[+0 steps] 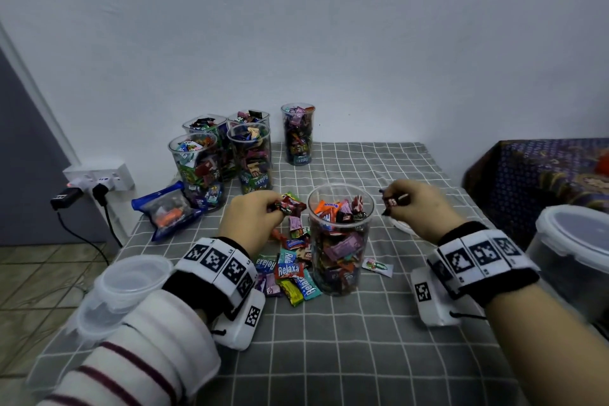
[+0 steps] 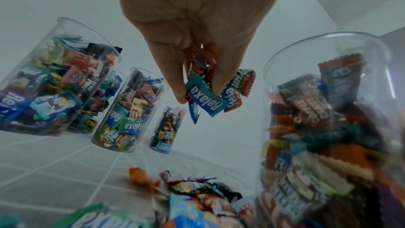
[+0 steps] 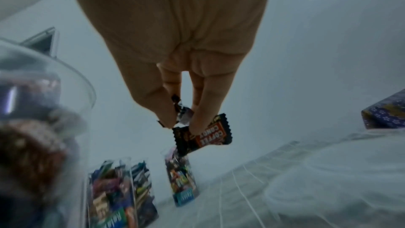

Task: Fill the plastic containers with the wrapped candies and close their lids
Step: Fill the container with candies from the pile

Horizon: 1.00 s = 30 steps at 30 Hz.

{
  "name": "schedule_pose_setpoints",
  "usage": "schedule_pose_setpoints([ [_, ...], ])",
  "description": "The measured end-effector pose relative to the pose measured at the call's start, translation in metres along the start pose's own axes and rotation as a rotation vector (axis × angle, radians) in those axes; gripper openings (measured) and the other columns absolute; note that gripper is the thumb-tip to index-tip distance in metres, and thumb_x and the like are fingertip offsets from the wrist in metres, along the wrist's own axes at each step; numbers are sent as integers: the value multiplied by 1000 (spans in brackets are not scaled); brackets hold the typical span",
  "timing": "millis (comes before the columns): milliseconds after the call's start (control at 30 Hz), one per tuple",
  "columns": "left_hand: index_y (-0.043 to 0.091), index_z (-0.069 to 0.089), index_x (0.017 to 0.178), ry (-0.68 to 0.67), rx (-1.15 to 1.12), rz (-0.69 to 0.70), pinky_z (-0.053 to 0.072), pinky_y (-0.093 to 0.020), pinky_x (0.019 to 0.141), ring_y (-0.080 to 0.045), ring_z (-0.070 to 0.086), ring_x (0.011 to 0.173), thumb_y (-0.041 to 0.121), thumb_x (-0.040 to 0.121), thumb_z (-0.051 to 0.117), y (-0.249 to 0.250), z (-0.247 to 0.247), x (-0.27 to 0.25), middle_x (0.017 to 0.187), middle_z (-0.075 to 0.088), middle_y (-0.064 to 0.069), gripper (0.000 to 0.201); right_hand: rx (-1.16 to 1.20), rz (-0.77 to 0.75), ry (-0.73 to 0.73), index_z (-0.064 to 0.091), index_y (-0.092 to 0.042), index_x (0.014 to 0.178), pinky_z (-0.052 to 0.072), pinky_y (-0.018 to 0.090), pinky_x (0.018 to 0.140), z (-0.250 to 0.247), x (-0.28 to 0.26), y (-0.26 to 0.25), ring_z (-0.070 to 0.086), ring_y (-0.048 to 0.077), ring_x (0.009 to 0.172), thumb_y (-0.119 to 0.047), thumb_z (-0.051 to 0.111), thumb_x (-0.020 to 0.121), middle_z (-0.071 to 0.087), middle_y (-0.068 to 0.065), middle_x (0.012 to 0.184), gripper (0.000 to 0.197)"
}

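A clear plastic container [image 1: 341, 241] nearly full of wrapped candies stands open in the middle of the checked cloth. My left hand [image 1: 253, 217] hovers just left of its rim and pinches a bunch of wrapped candies [image 2: 208, 96], a blue one in front. My right hand [image 1: 415, 204] is raised to the right of the rim and pinches a dark coffee candy [image 3: 203, 134] with another small wrapper. A loose pile of candies [image 1: 290, 267] lies on the cloth left of the container.
Several filled lidless containers [image 1: 230, 155] stand at the back left, one more [image 1: 298, 133] farther right. A blue zip bag [image 1: 168, 211] lies left. Stacked clear lids [image 1: 122, 290] sit at the table's left edge, and a large lidded tub [image 1: 573, 254] at the right edge.
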<state>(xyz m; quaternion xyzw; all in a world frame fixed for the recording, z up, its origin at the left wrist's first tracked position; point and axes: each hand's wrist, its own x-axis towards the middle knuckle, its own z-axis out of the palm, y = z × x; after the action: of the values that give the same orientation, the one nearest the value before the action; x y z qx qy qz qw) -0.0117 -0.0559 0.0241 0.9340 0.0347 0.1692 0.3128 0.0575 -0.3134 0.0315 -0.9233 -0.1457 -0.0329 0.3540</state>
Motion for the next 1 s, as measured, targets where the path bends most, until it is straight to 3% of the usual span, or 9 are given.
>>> schedule_pose_setpoints([
  [67, 19, 74, 98, 23, -27, 12, 44, -31, 70, -21, 60, 81, 10, 82, 63, 3, -2, 0, 85, 71, -5, 21, 70, -37, 70, 56, -28, 76, 45, 25, 65, -9, -1, -10, 60, 21, 82, 1, 67, 79, 63, 0, 94, 31],
  [200, 20, 75, 94, 63, -117, 42, 42, -30, 66, -19, 58, 72, 16, 84, 65, 6, -4, 3, 78, 69, -3, 15, 104, -119, 132, 59, -22, 86, 41, 21, 67, -22, -7, -37, 60, 17, 86, 0, 65, 79, 62, -4, 94, 24],
  [333, 23, 75, 94, 97, -208, 55, 50, -36, 76, -17, 63, 79, 15, 83, 67, 9, -3, 5, 83, 72, 1, 16, 139, -218, 155, 58, -25, 84, 48, 33, 84, -25, -15, -58, 62, 21, 92, 1, 64, 76, 63, 3, 104, 28],
  [500, 23, 75, 96, 141, -254, 80, 51, -39, 82, -14, 65, 87, 12, 83, 67, 11, -3, 5, 89, 73, 4, 19, 179, -297, 88, 52, -38, 76, 51, 39, 84, -23, -24, -77, 63, 19, 92, 3, 62, 75, 64, 5, 104, 43],
  [667, 26, 75, 95, 145, -293, 97, 51, -40, 81, -14, 66, 87, 13, 83, 67, 11, -4, 6, 89, 73, 8, 19, 132, -347, 15, 56, -26, 85, 51, 40, 83, -14, -29, -85, 60, 19, 93, 4, 60, 74, 60, -2, 100, 32],
  [867, 30, 75, 92, 148, -303, 93, 51, -40, 81, -16, 65, 86, 16, 84, 68, 12, -6, 4, 87, 73, 8, 18, 126, -353, -86, 61, -26, 101, 52, 35, 88, -9, -33, -86, 57, 14, 106, 1, 57, 78, 56, -4, 110, 36],
  [1000, 27, 76, 95, 155, -280, 102, 51, -38, 80, -10, 64, 86, 16, 84, 67, 11, -6, 5, 90, 73, 10, 18, 154, -337, 2, 61, -26, 109, 50, 31, 89, -10, -37, -82, 55, 11, 107, 0, 54, 79, 56, -5, 112, 40],
])
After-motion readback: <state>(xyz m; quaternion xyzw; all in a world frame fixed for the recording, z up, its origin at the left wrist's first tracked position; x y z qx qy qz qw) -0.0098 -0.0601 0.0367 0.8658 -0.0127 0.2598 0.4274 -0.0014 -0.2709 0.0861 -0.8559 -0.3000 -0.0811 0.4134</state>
